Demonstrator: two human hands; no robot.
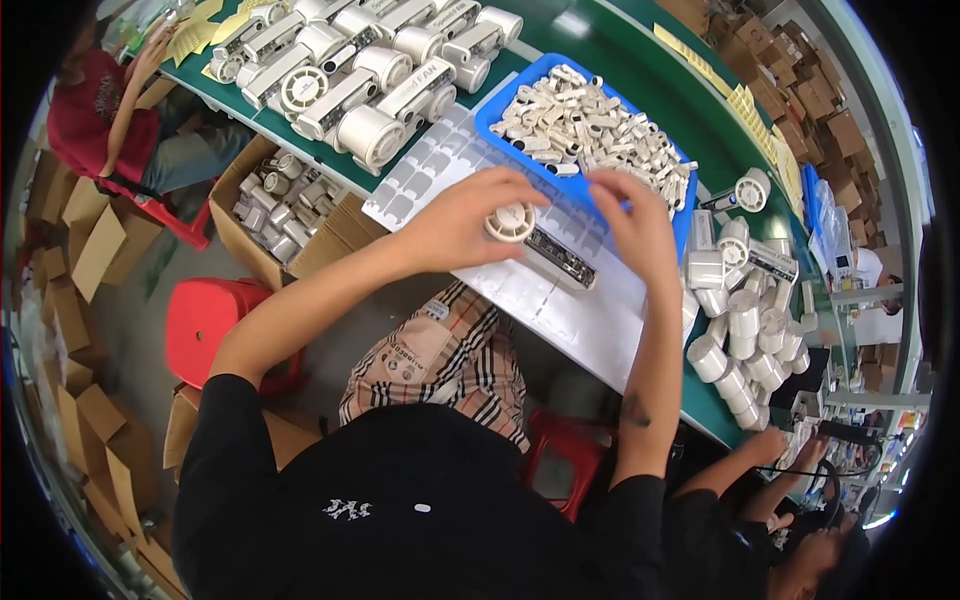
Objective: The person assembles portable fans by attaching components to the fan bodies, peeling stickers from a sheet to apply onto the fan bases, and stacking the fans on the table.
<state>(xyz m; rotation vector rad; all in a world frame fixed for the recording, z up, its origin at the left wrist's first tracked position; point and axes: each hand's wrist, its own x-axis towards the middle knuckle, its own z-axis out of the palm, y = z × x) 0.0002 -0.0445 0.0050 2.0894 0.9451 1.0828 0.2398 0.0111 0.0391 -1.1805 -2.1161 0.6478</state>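
My left hand (470, 220) is closed around the round head of a white handheld fan (512, 222). Its handle lies toward the right, and a dark strip of circuit board (562, 257) shows along its open side. My right hand (640, 225) hovers just right of the fan, at the near edge of a blue tray (487, 118). Its fingers are curved and apart, with nothing visible between them. Small white parts (590, 125) fill the tray. Under my hands lies a pale sheet (590, 325), and a sheet of grey cut-out shapes (430, 165) is beside my left wrist.
Several white fans (370, 130) stand at the far left of the green table (555, 25); more fans (745, 310) are heaped at right. A carton of white parts (240, 235) and a red stool (205, 330) stand at left. People work at both sides.
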